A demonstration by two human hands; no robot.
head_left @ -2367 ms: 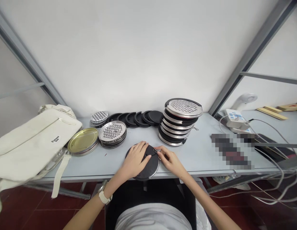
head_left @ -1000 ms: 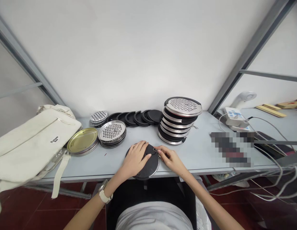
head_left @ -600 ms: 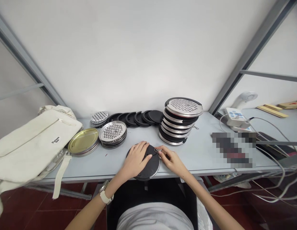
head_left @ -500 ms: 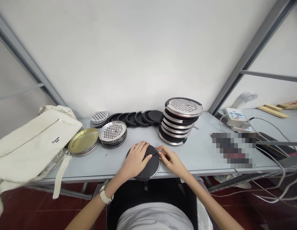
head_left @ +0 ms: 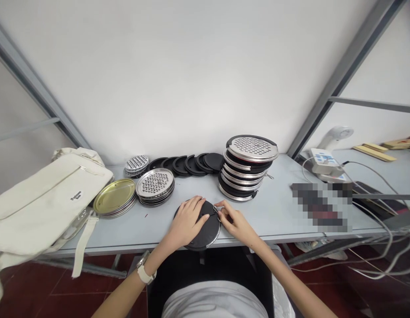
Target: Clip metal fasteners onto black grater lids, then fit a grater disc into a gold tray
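Your left hand [head_left: 188,220] lies flat on the black disc [head_left: 206,232]; if that swivels, your right hand [head_left: 234,221] may lose the wire clip [head_left: 216,210] apparently pinched at the disc's edge.

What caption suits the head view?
Left hand lies on a black disc; right hand touches a metal piece near its edge.

Nothing legible — the cream bag [head_left: 42,201] has a label [head_left: 77,195] with dark lettering, too blurred to read.
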